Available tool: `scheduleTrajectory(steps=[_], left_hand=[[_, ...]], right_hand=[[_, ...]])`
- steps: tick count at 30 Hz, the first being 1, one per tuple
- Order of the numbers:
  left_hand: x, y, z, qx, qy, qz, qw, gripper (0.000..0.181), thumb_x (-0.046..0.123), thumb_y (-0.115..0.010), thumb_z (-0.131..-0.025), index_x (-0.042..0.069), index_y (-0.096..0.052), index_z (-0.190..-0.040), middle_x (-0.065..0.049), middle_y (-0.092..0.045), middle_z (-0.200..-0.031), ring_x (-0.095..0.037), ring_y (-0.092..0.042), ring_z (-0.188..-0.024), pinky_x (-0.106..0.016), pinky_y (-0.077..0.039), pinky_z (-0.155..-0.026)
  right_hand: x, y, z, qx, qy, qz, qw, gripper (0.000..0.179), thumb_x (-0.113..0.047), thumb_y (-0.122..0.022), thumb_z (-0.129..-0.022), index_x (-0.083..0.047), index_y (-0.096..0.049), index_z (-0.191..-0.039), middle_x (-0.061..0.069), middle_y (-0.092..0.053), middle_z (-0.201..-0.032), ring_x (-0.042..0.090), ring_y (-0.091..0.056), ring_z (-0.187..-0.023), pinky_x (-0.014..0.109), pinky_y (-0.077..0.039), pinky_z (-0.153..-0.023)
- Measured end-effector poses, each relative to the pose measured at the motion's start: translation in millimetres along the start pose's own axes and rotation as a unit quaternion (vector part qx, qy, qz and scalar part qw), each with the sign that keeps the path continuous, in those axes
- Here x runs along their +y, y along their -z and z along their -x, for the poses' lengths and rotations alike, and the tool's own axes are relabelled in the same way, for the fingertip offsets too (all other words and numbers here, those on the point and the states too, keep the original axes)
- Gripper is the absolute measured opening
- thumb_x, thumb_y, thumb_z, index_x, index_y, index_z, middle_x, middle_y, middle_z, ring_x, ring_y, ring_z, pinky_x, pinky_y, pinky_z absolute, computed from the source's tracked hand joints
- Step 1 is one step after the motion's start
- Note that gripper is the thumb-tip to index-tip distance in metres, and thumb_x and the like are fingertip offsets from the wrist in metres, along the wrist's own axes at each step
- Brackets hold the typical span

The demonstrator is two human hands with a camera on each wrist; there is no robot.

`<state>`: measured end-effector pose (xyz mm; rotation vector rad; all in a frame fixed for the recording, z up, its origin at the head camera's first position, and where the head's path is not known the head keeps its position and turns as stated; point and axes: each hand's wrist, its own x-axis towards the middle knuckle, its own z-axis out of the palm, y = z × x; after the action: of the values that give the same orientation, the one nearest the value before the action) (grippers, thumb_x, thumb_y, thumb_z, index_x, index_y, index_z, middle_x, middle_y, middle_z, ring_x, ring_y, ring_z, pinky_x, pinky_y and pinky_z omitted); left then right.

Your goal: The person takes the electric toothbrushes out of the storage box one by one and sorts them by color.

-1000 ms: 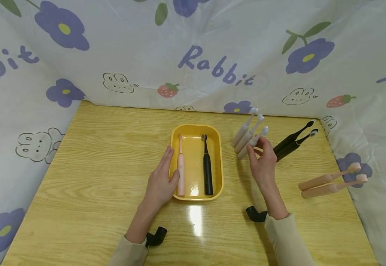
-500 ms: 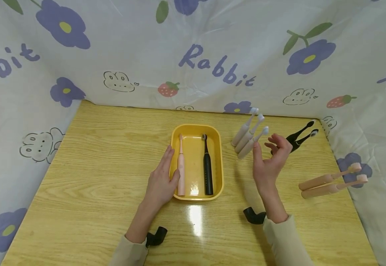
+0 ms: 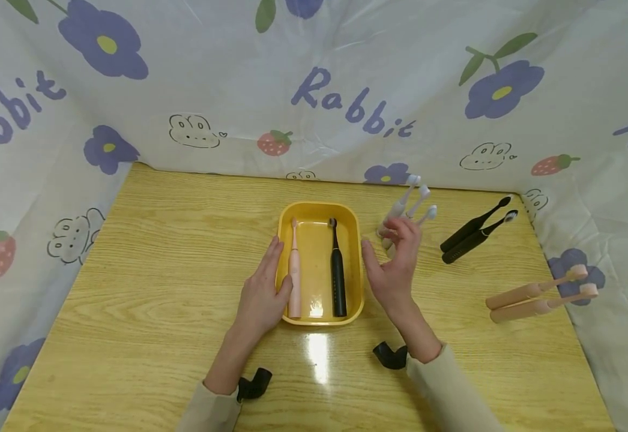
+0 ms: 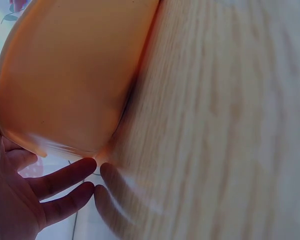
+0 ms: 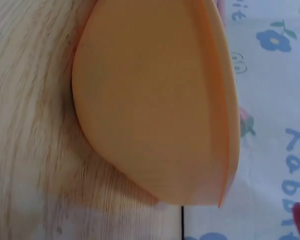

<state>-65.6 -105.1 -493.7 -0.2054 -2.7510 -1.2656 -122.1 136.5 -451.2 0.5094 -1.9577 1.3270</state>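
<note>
A yellow tray (image 3: pixel 315 264) sits on the wooden table, with a pink electric toothbrush (image 3: pixel 295 285) and a black electric toothbrush (image 3: pixel 338 282) lying in it. My left hand (image 3: pixel 260 294) rests along the tray's left side, its fingers (image 4: pixel 65 180) extended by the outer wall and the thumb over the rim. Just right of the tray is my right hand (image 3: pixel 397 270), holding nothing, with its thumb near the right rim and its fingers loosely bent. Behind it stand several white toothbrushes (image 3: pixel 395 210), their lower parts partly hidden by the hand.
Two black toothbrushes (image 3: pixel 467 237) stand farther right, and two pink toothbrushes (image 3: pixel 525 306) stand near the table's right edge. A patterned curtain (image 3: pixel 227 90) closes off the back and both sides of the wooden table (image 3: pixel 184 270).
My right hand has let go of the nearest white toothbrush, lifted away to the right, then swung left to the tray's right side. The left hand has stayed on the tray.
</note>
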Motion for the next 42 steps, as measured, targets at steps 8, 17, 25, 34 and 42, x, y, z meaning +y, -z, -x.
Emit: scheduleTrajectory(steps=[8,17,25,34,42], left_hand=[[-0.4,1.7,-1.1,-0.001,0.000,-0.002,1.0000,0.065,0.015,-0.053,-0.099,0.001,-0.033,-0.159,-0.006,-0.026,-0.168,-0.008,-0.030,-0.042,-0.027,-0.035,-0.039],[-0.6,1.2,-0.9,0.004,-0.006,-0.009,0.9999,0.065,0.016,-0.054,-0.098,0.001,-0.035,-0.159,-0.007,-0.028,-0.167,-0.009,-0.032,-0.043,-0.028,-0.038,-0.043],[-0.2,1.9,-1.1,0.008,-0.013,-0.013,0.9998,0.065,0.014,-0.056,-0.098,0.000,-0.035,-0.158,-0.008,-0.028,-0.167,-0.010,-0.034,-0.047,-0.031,-0.039,-0.049],[-0.7,0.2,1.9,0.009,-0.011,-0.017,0.9998,0.066,0.014,-0.057,-0.098,0.000,-0.035,-0.158,-0.008,-0.027,-0.167,-0.032,-0.065,-0.082,-0.047,-0.055,-0.072],[-1.4,-1.8,2.3,0.006,-0.005,-0.017,0.9998,0.066,0.014,-0.056,-0.099,0.001,-0.034,-0.159,-0.007,-0.028,-0.167,-0.041,-0.061,-0.118,-0.055,-0.052,-0.093]], right_hand=[[-5,-25,-1.4,-0.218,-0.215,-0.008,0.9518,0.083,0.002,-0.071,-0.092,0.003,-0.019,-0.158,0.023,-0.024,-0.159,0.044,-0.042,-0.136,0.050,-0.044,-0.108],[-6,-45,-3.3,-0.367,-0.204,0.162,0.8932,0.086,-0.008,-0.072,-0.093,0.010,-0.017,-0.157,0.033,-0.016,-0.163,0.045,-0.040,-0.140,0.052,-0.043,-0.108],[-7,-62,1.4,-0.402,-0.110,0.317,0.8523,0.075,-0.006,-0.072,-0.090,0.016,-0.031,-0.149,0.037,-0.041,-0.146,0.046,-0.061,-0.112,0.048,-0.058,-0.081],[-10,-74,16.2,-0.408,-0.075,0.404,0.8152,0.045,-0.007,-0.049,-0.105,0.005,-0.042,-0.148,0.021,-0.065,-0.099,0.034,-0.063,-0.070,0.044,-0.055,-0.054],[-11,-71,18.6,-0.450,-0.113,0.361,0.8093,0.041,-0.004,-0.050,-0.104,0.004,-0.042,-0.143,0.020,-0.060,-0.094,0.035,-0.063,-0.062,0.045,-0.054,-0.052]])
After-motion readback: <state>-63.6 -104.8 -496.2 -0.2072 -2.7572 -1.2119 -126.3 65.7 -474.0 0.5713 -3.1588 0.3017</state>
